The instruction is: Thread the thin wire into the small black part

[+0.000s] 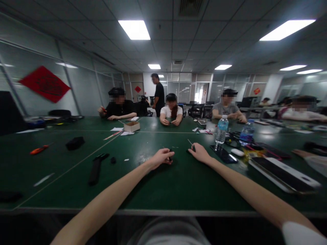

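Left grip (pixel 160 159): clamped on a small dark part (pixel 170 156), which is held raised off the green counter (pixel 163 194), seemingly for fingertip control.
Right grip (pixel 200 153): closed on a thin pale rod (pixel 190 143), which is angled up, near the part but not touching it.
Cardboard box (pixel 131 126): placed farther along the counter, open-topped; its contents cannot be seen.
Right side: two water bottles (pixel 221 130) are stood beside a phone (pixel 223 153).
Left side: an orange-handled screwdriver (pixel 39 149) is laid flat.
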Demonstrator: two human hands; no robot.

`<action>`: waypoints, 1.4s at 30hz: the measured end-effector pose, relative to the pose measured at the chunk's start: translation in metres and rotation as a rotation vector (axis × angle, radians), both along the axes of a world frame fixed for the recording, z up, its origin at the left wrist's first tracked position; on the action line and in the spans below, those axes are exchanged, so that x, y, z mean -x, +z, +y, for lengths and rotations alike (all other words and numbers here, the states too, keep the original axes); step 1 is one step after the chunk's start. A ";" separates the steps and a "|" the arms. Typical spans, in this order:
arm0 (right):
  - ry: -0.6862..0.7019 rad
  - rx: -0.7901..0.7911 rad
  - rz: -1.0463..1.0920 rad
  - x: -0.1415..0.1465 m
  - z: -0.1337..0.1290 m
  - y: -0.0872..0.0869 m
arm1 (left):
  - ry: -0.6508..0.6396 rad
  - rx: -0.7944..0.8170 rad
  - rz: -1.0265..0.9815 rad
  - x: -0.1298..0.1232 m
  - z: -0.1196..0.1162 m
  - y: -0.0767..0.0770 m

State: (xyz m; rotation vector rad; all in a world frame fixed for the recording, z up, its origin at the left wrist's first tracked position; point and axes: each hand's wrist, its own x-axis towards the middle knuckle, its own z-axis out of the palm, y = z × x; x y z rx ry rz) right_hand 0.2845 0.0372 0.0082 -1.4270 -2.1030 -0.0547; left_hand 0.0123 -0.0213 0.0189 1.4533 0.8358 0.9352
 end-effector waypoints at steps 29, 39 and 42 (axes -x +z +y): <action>0.416 0.152 0.384 0.063 -0.067 0.000 | 0.029 -0.358 0.360 -0.013 -0.022 0.008; 0.477 0.245 0.513 0.064 -0.066 -0.001 | 0.063 -0.373 0.420 -0.013 -0.026 0.011; 0.470 0.240 0.514 0.064 -0.067 -0.001 | 0.057 -0.382 0.421 -0.012 -0.026 0.011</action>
